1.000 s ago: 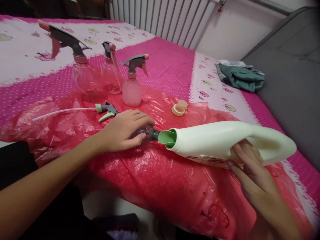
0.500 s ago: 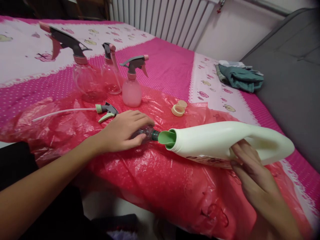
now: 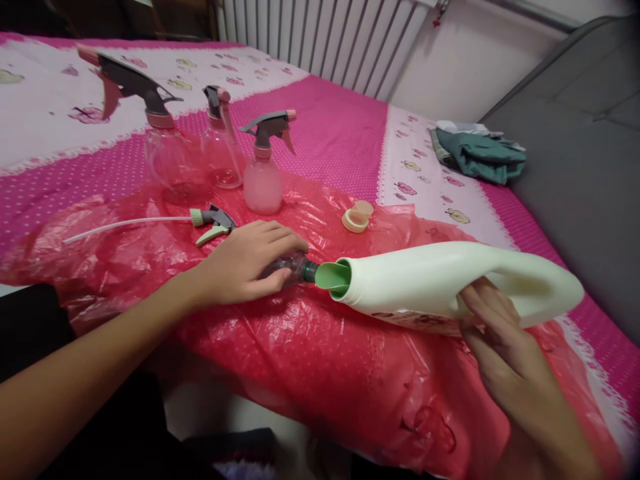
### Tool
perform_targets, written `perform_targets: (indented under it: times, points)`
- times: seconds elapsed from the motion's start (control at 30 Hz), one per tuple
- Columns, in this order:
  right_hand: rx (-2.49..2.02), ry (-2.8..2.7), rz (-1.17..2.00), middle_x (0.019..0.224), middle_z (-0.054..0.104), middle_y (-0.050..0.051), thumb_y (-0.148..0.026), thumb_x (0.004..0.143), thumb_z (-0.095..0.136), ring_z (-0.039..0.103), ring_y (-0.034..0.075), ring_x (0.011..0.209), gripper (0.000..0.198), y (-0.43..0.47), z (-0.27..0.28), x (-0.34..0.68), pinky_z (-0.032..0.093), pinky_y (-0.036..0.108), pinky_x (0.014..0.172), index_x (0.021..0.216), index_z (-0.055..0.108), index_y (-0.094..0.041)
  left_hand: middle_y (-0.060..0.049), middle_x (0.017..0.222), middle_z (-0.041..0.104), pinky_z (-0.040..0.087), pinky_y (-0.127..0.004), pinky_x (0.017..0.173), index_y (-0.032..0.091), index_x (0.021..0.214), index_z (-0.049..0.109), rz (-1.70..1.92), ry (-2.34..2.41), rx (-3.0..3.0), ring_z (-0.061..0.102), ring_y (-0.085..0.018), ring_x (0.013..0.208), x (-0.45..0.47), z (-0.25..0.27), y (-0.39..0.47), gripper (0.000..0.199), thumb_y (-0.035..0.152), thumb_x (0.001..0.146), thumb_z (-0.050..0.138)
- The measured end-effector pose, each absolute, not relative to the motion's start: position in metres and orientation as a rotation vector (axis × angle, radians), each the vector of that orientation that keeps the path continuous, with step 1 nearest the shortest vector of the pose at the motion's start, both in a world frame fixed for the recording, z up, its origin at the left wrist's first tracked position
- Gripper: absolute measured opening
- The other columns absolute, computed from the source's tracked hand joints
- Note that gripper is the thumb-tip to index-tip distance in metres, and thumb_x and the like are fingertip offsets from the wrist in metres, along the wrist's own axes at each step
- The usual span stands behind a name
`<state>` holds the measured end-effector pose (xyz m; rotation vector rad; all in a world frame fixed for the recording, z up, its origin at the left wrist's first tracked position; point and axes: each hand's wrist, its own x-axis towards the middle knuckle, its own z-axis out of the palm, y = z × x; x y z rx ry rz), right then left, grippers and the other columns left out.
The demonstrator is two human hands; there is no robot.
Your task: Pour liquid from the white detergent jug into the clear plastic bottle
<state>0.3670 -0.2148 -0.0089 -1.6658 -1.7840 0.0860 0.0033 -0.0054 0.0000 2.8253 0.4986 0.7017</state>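
My left hand (image 3: 257,260) is wrapped over a clear bottle (image 3: 295,265) with a green-ringed neck, lying tilted toward the right; most of it is hidden under the palm. My right hand (image 3: 493,320) grips the handle of a large pale green detergent jug (image 3: 420,280), held on its side. The jug's green spout (image 3: 333,275) meets the bottle's mouth; I cannot make out any liquid flowing. Beside my left wrist lies a spray trigger head (image 3: 215,223) with a green collar and a long thin tube. A yellowish jug cap (image 3: 357,217) rests beyond the spout.
Behind my left hand stand three spray bottles with pink and grey triggers: a large one (image 3: 173,160), a middle one (image 3: 223,157) and a small cloudy one (image 3: 263,183). Red plastic sheeting (image 3: 310,380) covers the bed's front. Folded clothes (image 3: 480,153) lie by the grey headboard (image 3: 580,140).
Almost nothing differs. The jug and my right hand have shifted very slightly left; my left hand stays on the bottle.
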Motion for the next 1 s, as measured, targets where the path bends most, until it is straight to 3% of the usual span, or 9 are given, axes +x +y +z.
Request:
perform_targets:
  times: [0.23, 0.47, 1.0]
  points:
    - [-1.721, -1.679, 0.160, 0.170, 0.036, -0.004, -0.041, 0.109, 0.057, 0.028, 0.035, 0.161, 0.044, -0.2190, -0.0133, 0.3696, 0.019, 0.073, 0.131, 0.152, 0.058, -0.048, -0.010, 0.115, 0.071, 0.046, -0.041, 0.092, 0.020, 0.121, 0.060, 0.680, 0.509, 2.822, 0.065, -0.028, 0.101, 0.0026, 0.0011, -0.0059, 0.030, 0.038, 0.102, 0.046]
    - [-1.717, -1.689, 0.161, 0.168, 0.041, 0.002, -0.043, 0.108, 0.057, 0.032, 0.036, 0.159, 0.042, -0.2200, -0.0107, 0.3681, 0.023, 0.073, 0.130, 0.150, 0.061, -0.041, -0.010, 0.116, 0.072, 0.046, -0.041, 0.091, 0.021, 0.121, 0.060, 0.665, 0.515, 2.815, 0.065, -0.028, 0.101, 0.0034, 0.0013, -0.0060, 0.031, 0.040, 0.102, 0.045]
    - [-1.656, -1.814, 0.060, 0.168, 0.040, 0.000, -0.030, 0.111, 0.050, 0.034, 0.032, 0.159, 0.045, -0.2157, -0.0092, 0.3666, 0.025, 0.064, 0.133, 0.154, 0.056, -0.041, -0.010, 0.115, 0.071, 0.046, -0.041, 0.090, 0.021, 0.121, 0.061, 0.674, 0.514, 2.808, 0.065, -0.028, 0.100, 0.0041, 0.0011, -0.0057, 0.031, 0.041, 0.102, 0.046]
